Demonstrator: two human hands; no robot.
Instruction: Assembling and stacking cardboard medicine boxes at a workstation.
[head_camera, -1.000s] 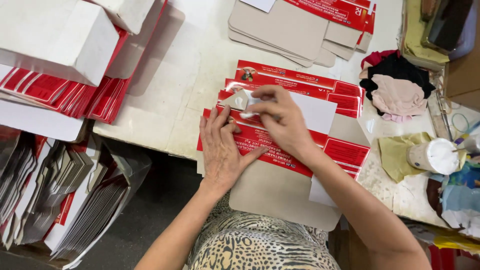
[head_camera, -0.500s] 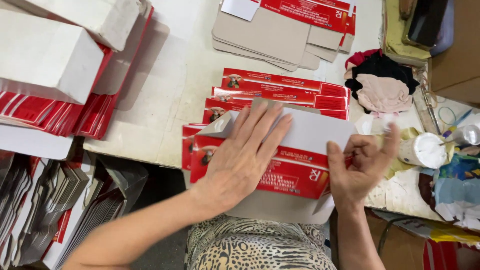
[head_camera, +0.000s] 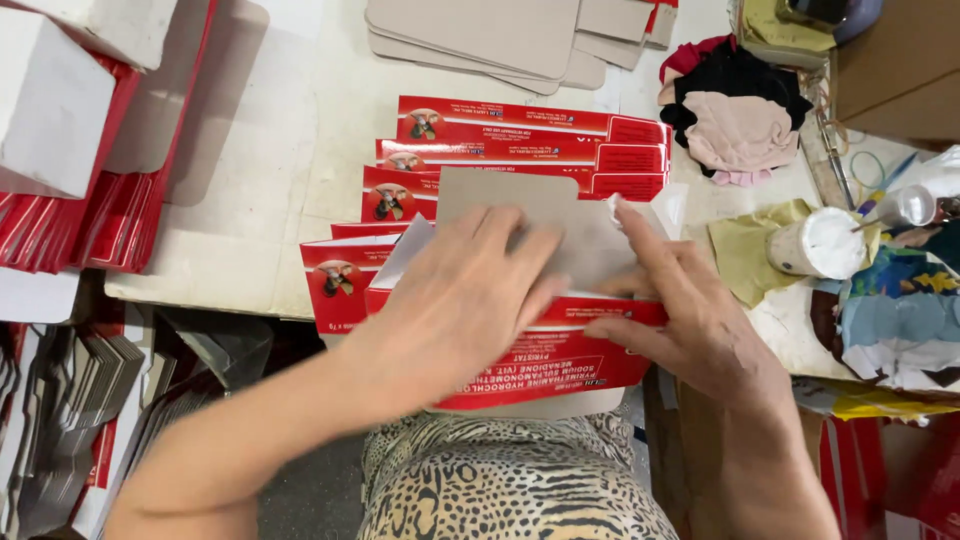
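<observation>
A: The fingers (head_camera: 505, 240) of the left hand (head_camera: 460, 300) are spread and pressed flat, palm down, on a red carton (head_camera: 520, 355) that lies unfolded at the near edge of the surface (head_camera: 260, 180). They grip nothing; they only hold it down.

B: And what lies at nine o'clock from that hand?

A: A fanned pile of red flat cartons (head_camera: 80, 215) under white boxes (head_camera: 50, 110), and below the edge, grey stacks of folded cartons (head_camera: 70, 400) standing on end.

B: Where is the carton's grey flap?

A: The grey flap (head_camera: 560, 225) stands at twelve o'clock from the left hand, tipped up from the red panel. Behind it, further toward twelve, more red cartons (head_camera: 520, 145) overlap in a stepped row, and past them lie grey card sheets (head_camera: 480, 30).

B: The right hand?

A: The right hand (head_camera: 700, 310) is at three o'clock from the left. Its forefinger is stretched out along the flap's right edge, the thumb lies on the red panel, and the other fingers are loosely curled, clamped on nothing.

B: Further right?

A: A white pot (head_camera: 815, 243) on a yellow cloth (head_camera: 745, 250), and at one o'clock a heap of black and pink rags (head_camera: 745, 115).
</observation>
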